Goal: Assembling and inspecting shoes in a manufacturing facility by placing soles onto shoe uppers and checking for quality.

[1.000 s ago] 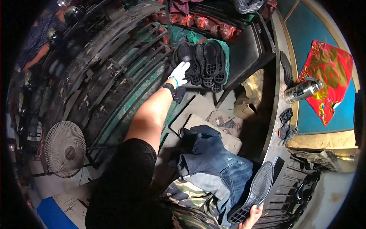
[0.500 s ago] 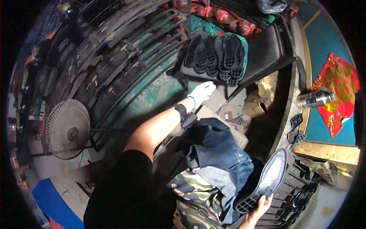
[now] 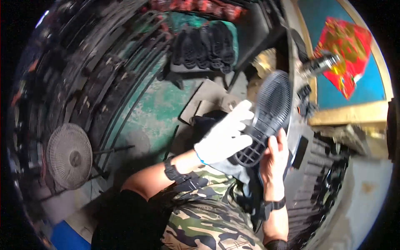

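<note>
A black shoe sole [image 3: 273, 98] is held up in front of the person, between the two hands. It looks like rubber, finely ridged across the broad front and divided into open square cells at the heel. The bare right hand [image 3: 275, 160] grasps its edge near the heel, the fingers partly hidden. The left hand [image 3: 225, 135], in a white glove [image 3: 216, 143] whose weave is lost in glare, has its fingers spread and slightly bent beside the sole; whether they grip it cannot be told.

Below, camouflage cloth [image 3: 204, 221] is cut off by the lower edge. Farther off, more black soles [image 3: 204, 46] lie in a row on a low seat [image 3: 189, 68], too blurred to count. Beyond them, shiny red bundles [image 3: 200, 6] run out at the top, contents unclear. To the right, a rounded steel flask [image 3: 321, 66] hides whatever it holds; it overlaps a red sheet [image 3: 343, 54] patterned in gold. At left stands a round, wire-caged fan [image 3: 69, 156]; behind it, dark racks [image 3: 83, 83] fade into shadow.
</note>
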Tool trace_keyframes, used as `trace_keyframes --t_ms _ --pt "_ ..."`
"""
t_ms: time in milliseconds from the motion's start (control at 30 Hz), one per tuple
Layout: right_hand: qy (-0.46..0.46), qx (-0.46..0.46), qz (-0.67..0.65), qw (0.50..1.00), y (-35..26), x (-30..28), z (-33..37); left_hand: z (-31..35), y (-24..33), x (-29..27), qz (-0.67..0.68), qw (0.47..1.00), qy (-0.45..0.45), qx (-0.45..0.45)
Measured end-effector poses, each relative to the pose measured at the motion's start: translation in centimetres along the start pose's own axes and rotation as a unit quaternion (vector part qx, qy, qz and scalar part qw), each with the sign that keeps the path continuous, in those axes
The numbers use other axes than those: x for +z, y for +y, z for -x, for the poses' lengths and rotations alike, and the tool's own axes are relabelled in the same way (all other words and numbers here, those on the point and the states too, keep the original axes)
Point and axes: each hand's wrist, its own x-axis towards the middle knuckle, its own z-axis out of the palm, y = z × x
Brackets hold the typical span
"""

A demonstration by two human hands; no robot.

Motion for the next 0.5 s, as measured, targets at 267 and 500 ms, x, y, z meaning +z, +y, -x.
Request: trace_keyframes --t_ms 267,500 --pt "-0.13 0.032 -0.192 0.972 1.8 0.9 0.6 1.9 2.4 -0.4 -0.154 0.988 0.014 0.029" --pt "-0.147 0.021 -0.2 0.968 1.6 1.1 1.1 3.2 3.0 0.1 -0.201 0.973 0.035 0.108"
